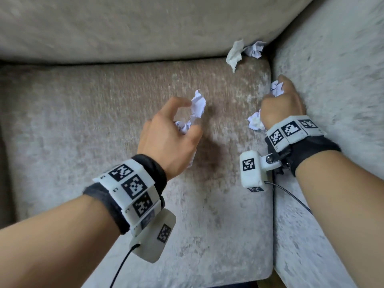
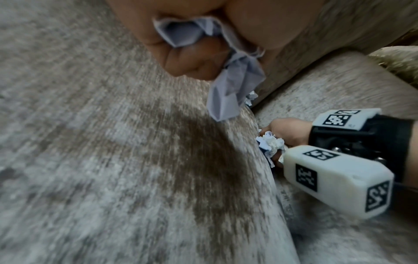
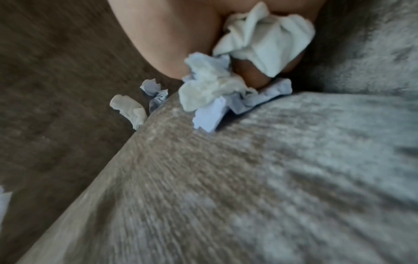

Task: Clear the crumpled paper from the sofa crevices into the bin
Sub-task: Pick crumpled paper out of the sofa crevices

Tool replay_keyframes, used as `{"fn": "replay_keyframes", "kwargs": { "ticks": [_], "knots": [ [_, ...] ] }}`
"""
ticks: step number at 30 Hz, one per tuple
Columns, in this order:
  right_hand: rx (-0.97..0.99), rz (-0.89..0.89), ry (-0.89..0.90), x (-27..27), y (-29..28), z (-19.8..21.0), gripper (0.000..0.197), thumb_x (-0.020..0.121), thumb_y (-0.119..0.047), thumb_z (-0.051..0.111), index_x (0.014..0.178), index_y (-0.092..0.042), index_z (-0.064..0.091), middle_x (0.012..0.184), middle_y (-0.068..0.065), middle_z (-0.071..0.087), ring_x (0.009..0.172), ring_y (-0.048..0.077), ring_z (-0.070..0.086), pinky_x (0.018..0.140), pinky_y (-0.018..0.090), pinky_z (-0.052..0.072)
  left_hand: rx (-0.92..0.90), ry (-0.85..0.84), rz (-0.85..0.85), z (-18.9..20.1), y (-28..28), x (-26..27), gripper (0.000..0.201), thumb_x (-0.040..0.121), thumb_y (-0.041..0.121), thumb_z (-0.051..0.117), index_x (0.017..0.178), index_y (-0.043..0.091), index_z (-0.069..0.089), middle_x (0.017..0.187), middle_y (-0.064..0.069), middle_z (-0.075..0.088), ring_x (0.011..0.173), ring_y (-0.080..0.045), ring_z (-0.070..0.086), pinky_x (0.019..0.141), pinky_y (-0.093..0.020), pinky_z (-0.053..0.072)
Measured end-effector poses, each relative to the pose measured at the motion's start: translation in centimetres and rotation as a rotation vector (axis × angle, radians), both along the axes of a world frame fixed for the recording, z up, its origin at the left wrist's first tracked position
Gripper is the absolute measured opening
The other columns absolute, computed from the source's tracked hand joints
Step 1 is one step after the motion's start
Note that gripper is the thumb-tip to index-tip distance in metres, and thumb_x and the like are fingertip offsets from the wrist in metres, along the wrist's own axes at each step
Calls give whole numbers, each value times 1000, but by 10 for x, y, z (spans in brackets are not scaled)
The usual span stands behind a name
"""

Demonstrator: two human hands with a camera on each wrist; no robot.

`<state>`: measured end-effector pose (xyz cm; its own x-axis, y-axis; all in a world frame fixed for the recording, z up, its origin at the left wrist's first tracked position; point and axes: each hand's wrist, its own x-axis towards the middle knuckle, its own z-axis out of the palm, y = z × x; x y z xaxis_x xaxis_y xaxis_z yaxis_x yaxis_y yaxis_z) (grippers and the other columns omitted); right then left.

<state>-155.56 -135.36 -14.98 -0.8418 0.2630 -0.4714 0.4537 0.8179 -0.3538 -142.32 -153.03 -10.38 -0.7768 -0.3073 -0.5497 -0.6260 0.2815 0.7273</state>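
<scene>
My left hand [image 1: 176, 123] hovers over the middle of the grey seat cushion [image 1: 104, 132] and grips crumpled white paper [image 1: 197, 104], which hangs below the fist [image 2: 228, 89] in the left wrist view. My right hand [image 1: 280, 100] is at the crevice between the cushion and the armrest [image 1: 332, 69], its fingers curled round more crumpled paper [image 1: 277, 88] and tissue [image 3: 264, 41]. Another wad [image 1: 256, 121] sticks out under that hand. In the back right corner lie a loose tissue [image 1: 234, 54] and a paper ball [image 1: 254, 49].
The backrest [image 1: 124, 28] runs along the top of the head view. The cushion's front edge [image 1: 187, 281] is near the bottom. No bin is in view. Wrist camera cables [image 1: 295, 197] hang under both wrists.
</scene>
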Motion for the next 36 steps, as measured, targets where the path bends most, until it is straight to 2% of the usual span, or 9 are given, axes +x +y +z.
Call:
{"fn": "replay_keyframes", "kwargs": {
  "ticks": [4, 13, 20, 24, 27, 29, 32, 34, 36],
  "knots": [
    [54, 7, -31, -7, -4, -3, 36, 86, -11, 41, 115, -17, 61, 120, 7, 65, 109, 33, 58, 87, 32, 44, -1, -8, 12, 4, -6, 6, 33, 79, 39, 53, 112, 41, 56, 48, 5, 59, 55, -22, 68, 61, -43, 60],
    [157, -68, -16, -3, -6, -8, 35, 94, -23, 44, 120, -7, 61, 129, 8, 62, 108, 30, 61, 74, 29, 42, -29, -5, 3, 8, -9, 13, 31, 86, 33, 56, 116, 38, 60, 45, 10, 57, 54, -15, 67, 68, -39, 60],
    [58, 100, 184, 13, 0, 7, 46, 96, -45, 47, 64, -12, 43, 76, 13, 63, 73, 34, 57, 61, 30, 33, -62, -36, -35, 11, -3, -4, 67, 82, 32, 52, 149, 39, 42, 55, 3, 68, 56, -11, 67, 75, -27, 58],
    [-97, 118, 219, 15, -4, 27, 53, 96, -43, 49, 55, -16, 29, 43, -4, 40, 42, 9, 40, 50, 23, 25, -101, -21, -55, 13, 6, -33, 68, 88, 29, 57, 151, 41, 36, 46, 10, 57, 51, -6, 59, 79, -21, 55],
    [-266, 80, 225, 11, -7, 36, 54, 98, -23, 50, 51, -20, 23, 30, -11, 39, 33, 0, 42, 37, 13, 27, -116, -57, -49, 11, 12, -59, 59, 75, 46, 56, 134, 45, 56, 71, 25, 69, 85, -11, 70, 89, -34, 57],
    [-303, 72, 267, 6, -5, 32, 56, 96, -15, 51, 50, -23, 22, 32, -18, 40, 35, -4, 42, 37, 9, 27, -133, -84, -8, 6, 16, -76, 32, 72, 41, 62, 103, 44, 71, 83, 19, 74, 84, -15, 73, 83, -36, 60],
    [-287, 90, 287, -2, -1, 24, 38, 90, -12, 52, 54, -21, 45, 52, -22, 59, 51, -1, 55, 48, 10, 38, -184, -93, 13, 4, 23, -98, 25, 65, 30, 56, 80, 38, 74, 65, 13, 71, 81, -17, 71, 74, -32, 60],
    [-281, 103, 307, -4, 0, 19, 21, 90, -14, 51, 74, -6, 60, 87, 3, 74, 72, 20, 65, 65, 34, 50, -228, -66, 4, 4, 30, -111, 13, 69, 29, 56, 67, 24, 68, 49, 15, 59, 63, -11, 60, 62, -27, 51],
    [-305, 112, 343, -4, 0, 15, 22, 92, -18, 53, 71, -12, 55, 103, 12, 72, 82, 30, 66, 67, 37, 50, -269, -46, 12, 2, 38, -120, 37, 80, 33, 55, 47, 18, 49, 36, 8, 41, 48, -17, 35, 52, -31, 32]
  ]
}}
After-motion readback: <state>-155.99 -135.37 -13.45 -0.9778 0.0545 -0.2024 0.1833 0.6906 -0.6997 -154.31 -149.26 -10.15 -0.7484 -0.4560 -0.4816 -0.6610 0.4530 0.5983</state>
